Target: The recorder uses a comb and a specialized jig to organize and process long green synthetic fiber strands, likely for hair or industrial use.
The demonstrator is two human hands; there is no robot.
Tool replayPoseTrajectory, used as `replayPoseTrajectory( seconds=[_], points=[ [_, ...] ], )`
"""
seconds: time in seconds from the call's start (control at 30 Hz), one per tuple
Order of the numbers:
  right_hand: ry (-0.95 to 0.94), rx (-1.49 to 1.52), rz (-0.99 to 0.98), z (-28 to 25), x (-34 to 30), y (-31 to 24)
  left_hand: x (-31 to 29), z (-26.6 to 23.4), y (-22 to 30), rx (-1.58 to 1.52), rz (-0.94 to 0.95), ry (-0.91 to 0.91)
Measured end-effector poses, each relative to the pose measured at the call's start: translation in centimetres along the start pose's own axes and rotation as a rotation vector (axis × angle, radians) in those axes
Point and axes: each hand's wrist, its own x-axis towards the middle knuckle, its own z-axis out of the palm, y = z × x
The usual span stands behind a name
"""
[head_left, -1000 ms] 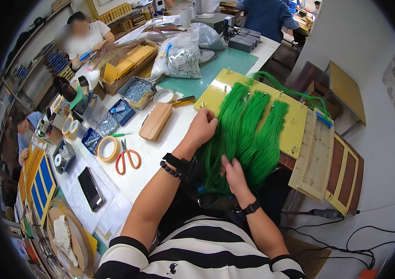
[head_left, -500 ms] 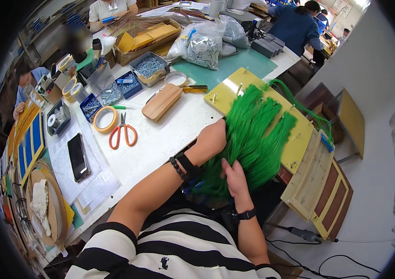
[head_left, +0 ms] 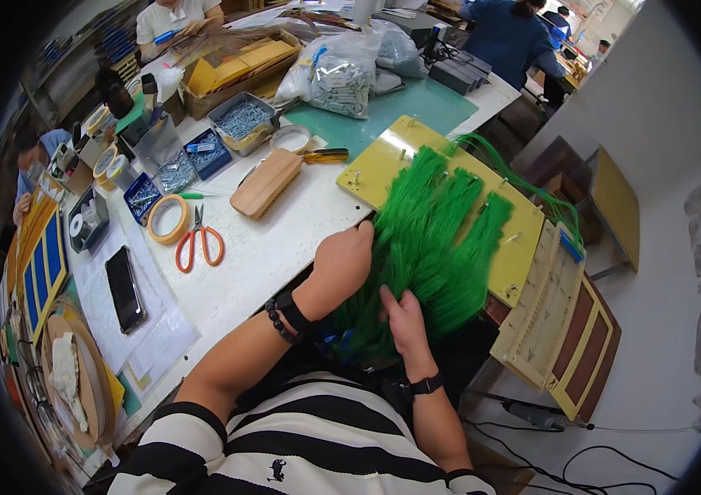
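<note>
A: so where's the green stuff at?

B: The green strands (head_left: 429, 235) are spread in bunches over the yellow board (head_left: 525, 238), loose ends draped past its near edge.

A: and the grip?

B: The left hand (head_left: 339, 268) is curled at the strands' left side, just off the board's near edge; whatever might be pinched in there is hidden. The right hand (head_left: 406, 323) is placed at the loose ends, nearer side of the board, thumb raised. Can't be told if any are gripped.

A: anything else around?

B: Left of the board, a wooden block (head_left: 267, 185) can be seen, then orange-handled scissors (head_left: 197, 228) and a tape roll (head_left: 152, 223) farther left. A green mat (head_left: 430, 107) is laid out beyond the board.
</note>
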Motion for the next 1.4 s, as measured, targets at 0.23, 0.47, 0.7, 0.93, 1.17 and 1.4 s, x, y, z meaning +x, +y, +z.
replayPoseTrajectory(
  seconds=[0.23, 0.47, 0.7, 0.93, 1.17, 1.4],
  points=[
    [-0.066, -0.003, 0.008, 0.8, -0.7, -0.7, -6.2, 9.8, -6.3, -0.292, -0.206, -0.250],
    [-0.075, -0.030, -0.003, -0.4, 0.0, -0.1, -3.8, 9.4, -9.9, -0.738, -0.304, 0.236],
    [-0.064, -0.095, -0.074, 0.7, -0.1, 0.8, -0.8, 9.0, -7.4, -0.756, -0.150, -0.032],
    [-0.029, -0.118, -0.076, 0.5, -0.1, 1.0, -5.0, 8.9, -4.7, -0.721, -0.353, 0.194],
    [-0.029, -0.117, -0.080, 0.4, 0.0, 1.4, -6.2, 1.5, -1.8, -0.659, -0.165, 0.269],
    [-0.027, -0.126, -0.132, -0.1, -0.1, 2.3, -4.6, -2.0, 1.0, -0.324, 0.032, 0.395]
  ],
)
